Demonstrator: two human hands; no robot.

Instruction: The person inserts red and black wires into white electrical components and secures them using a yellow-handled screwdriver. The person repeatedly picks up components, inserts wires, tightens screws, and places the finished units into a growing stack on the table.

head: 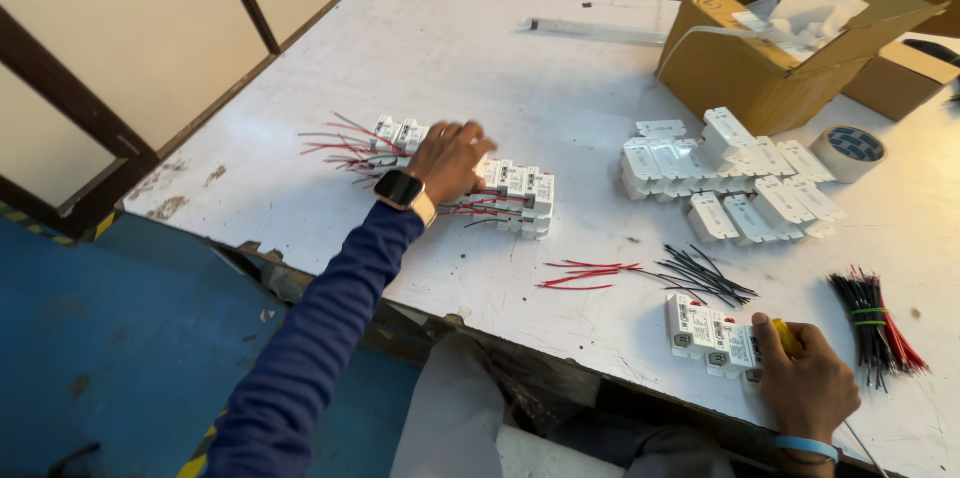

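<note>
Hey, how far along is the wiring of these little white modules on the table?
Looks done: a row of wired modules under the left hand. In hand: the right hand holds a yellow-handled tool at a few modules. Left: a pile of unwired modules, loose wires, and a wire bundle.

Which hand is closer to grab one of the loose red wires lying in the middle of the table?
Probably the right hand. It rests at the near edge on small white modules, just below the loose red wires. The left hand is stretched far out over the wired white modules.
</note>
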